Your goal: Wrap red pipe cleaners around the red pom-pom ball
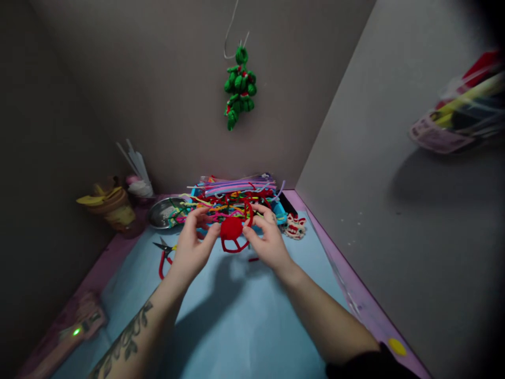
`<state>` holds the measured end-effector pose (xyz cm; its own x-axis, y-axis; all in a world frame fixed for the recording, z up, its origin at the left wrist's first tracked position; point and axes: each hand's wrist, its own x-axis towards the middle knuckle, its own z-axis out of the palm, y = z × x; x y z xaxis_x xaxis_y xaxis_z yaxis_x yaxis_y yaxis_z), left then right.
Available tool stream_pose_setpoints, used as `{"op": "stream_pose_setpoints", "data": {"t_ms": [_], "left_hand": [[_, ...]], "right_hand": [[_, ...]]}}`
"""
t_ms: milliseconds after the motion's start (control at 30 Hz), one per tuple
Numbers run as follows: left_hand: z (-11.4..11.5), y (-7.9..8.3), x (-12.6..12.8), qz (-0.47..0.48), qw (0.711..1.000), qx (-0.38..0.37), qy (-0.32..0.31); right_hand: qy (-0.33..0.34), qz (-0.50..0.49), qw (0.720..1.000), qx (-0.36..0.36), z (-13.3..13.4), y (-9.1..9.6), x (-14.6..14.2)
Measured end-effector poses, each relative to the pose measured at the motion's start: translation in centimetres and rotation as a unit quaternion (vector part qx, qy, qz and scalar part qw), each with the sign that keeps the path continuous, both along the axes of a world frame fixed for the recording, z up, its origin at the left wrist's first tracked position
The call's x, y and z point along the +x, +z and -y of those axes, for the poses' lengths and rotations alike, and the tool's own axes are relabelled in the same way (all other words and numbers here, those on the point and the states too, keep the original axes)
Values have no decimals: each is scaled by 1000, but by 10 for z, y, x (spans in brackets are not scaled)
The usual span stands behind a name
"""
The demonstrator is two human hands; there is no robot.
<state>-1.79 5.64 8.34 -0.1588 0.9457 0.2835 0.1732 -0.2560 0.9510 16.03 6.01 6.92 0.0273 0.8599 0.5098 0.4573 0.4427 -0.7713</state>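
Note:
Between both hands, above the table, is a red fuzzy pipe-cleaner piece [231,229]. It has a solid round disc, with a thin ring and short spokes curving below and to the right. My left hand [195,242] pinches its left side between thumb and fingers. At the right, my right hand [268,239] grips the edge with thumb and forefinger. Behind the hands, a blue tray [281,215] is heaped with pipe cleaners [236,188] in many colours. A short red piece [253,259] lies on the blue sheet under the right hand.
Red-handled scissors [164,257] lie left of my left hand, near a metal bowl [160,213]. Pots [118,210] stand at the back left. A pink tool with a green light [82,326] rests front left. Green pipe-cleaner work [240,87] hangs on the back wall.

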Motion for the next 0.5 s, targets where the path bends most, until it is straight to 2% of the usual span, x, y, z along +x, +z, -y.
{"op": "stream_pose_setpoints", "data": {"t_ms": [133, 233, 333, 433, 500], "left_hand": [[-7, -4, -1, 111, 976, -103, -154], [-6, -5, 1, 161, 953, -149, -211], [-5, -5, 2, 199, 939, -173, -218], [-5, -6, 3, 237, 943, -151, -179], [-5, -6, 5, 252, 945, -133, -162]], "right_hand": [[43, 30, 999, 2, -6, 4, 9], [74, 53, 996, 8, -8, 6, 13], [55, 16, 998, 14, -7, 6, 12], [-23, -42, 999, 6, -4, 4, 8], [-32, -49, 998, -10, -1, 3, 4]]}}
